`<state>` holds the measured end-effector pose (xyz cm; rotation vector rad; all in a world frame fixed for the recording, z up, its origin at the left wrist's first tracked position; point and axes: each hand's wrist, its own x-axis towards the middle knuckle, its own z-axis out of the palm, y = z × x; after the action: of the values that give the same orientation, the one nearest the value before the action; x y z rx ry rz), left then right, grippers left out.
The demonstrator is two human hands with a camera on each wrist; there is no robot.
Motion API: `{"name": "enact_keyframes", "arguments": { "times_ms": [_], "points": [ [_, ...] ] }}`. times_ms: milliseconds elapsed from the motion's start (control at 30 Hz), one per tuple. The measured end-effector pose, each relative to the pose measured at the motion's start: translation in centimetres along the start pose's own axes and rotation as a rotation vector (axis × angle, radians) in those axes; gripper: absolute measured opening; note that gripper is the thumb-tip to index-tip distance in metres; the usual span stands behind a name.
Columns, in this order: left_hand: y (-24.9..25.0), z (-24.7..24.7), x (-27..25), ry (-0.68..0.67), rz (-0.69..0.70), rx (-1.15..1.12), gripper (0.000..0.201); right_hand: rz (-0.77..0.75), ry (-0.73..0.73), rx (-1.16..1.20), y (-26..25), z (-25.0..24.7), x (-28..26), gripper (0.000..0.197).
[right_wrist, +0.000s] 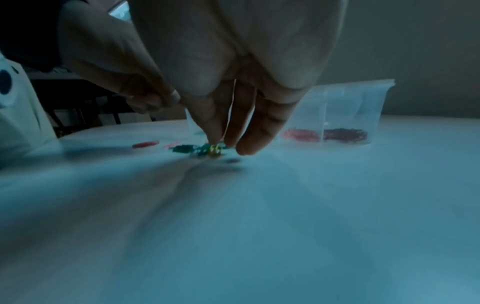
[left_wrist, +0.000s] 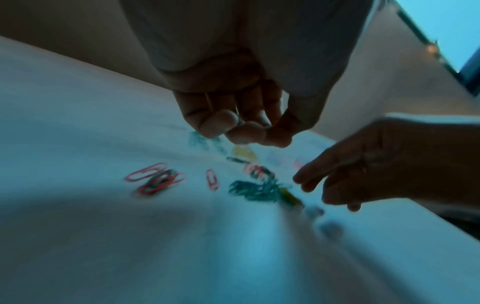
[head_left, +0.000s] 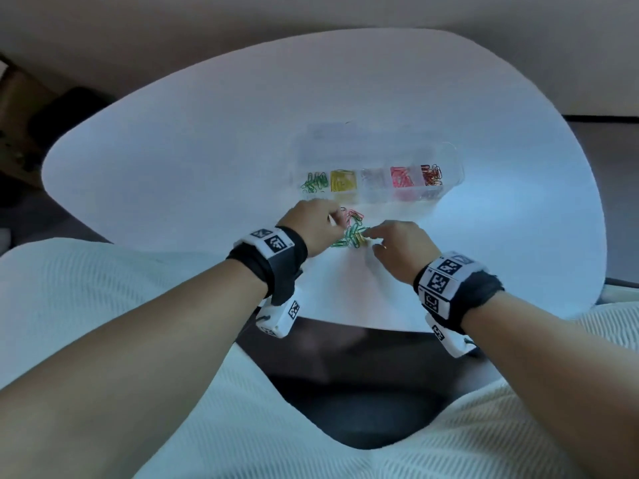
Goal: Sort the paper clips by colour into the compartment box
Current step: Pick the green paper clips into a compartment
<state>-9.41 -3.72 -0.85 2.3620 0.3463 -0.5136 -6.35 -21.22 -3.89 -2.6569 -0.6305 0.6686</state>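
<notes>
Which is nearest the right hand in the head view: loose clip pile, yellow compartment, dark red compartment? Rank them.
From the right hand:
1. Loose clip pile, at the fingertips, left.
2. Yellow compartment, beyond the pile.
3. Dark red compartment, box's right end; close to 2, hard to call.

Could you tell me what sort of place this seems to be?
Probably a home or lounge room, though that is unsure: a rounded white table, a clear compartment box of paper clips, and a window.
</notes>
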Motion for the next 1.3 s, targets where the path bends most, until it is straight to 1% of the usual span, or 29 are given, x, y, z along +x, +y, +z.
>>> {"name": "enact_keyframes", "arguments": {
  "times_ms": [100,167,267,333,433,533,700,800,933,1033,1100,1167,1233,1300],
  "points": [
    [-1.2,0.8,0.0,-0.027,-0.036,0.093,0.009,-0.044,0.011,-0.106,0.0,0.7,0.4,0.024],
    [-1.1,1.1,0.2,-0.011,-0.010,0.111,0.011,-0.048,0.032,-0.134,0.1,1.0,0.4,0.021],
    [-0.6,2.0,0.6,0.003,0.086,0.156,0.019,-0.007,0.042,-0.145,0.3,1.4,0.2,0.024],
    [-0.2,2.6,1.1,0.017,0.138,0.177,0.024,0.032,0.076,-0.127,0.1,1.5,0.1,0.026],
    [-0.2,3.2,1.6,0.033,0.150,0.182,0.026,0.074,0.124,-0.113,-0.1,1.6,0.6,0.026],
    [-0.5,3.7,1.9,0.045,0.150,0.205,0.027,0.103,0.118,-0.104,-0.1,1.6,1.2,0.023],
    [-0.3,4.4,2.7,0.014,0.156,0.272,0.028,0.201,0.086,0.018,0.6,1.5,0.7,0.019],
    [0.2,5.0,2.7,0.011,0.166,0.323,0.024,0.317,0.092,0.130,1.1,0.9,0.3,0.017],
    [0.9,5.5,2.9,-0.013,0.170,0.365,0.018,0.462,0.110,0.370,1.6,-0.1,0.4,0.021],
    [1.1,5.3,3.2,-0.048,0.158,0.387,0.017,0.491,0.143,0.529,1.6,-0.3,0.7,0.024],
    [1.0,5.0,3.2,-0.045,0.148,0.347,0.021,0.482,0.158,0.567,1.5,-0.4,0.8,0.024],
    [0.5,4.4,3.1,-0.004,0.139,0.243,0.027,0.452,0.156,0.595,1.4,-0.4,0.9,0.023],
    [-0.1,3.3,2.8,0.081,0.091,0.042,0.025,0.414,0.146,0.737,1.3,-0.3,1.1,0.025],
    [-0.7,2.0,2.8,0.162,-0.023,-0.289,0.018,0.391,0.119,0.991,1.0,-0.5,1.2,0.029]
  ]
}}
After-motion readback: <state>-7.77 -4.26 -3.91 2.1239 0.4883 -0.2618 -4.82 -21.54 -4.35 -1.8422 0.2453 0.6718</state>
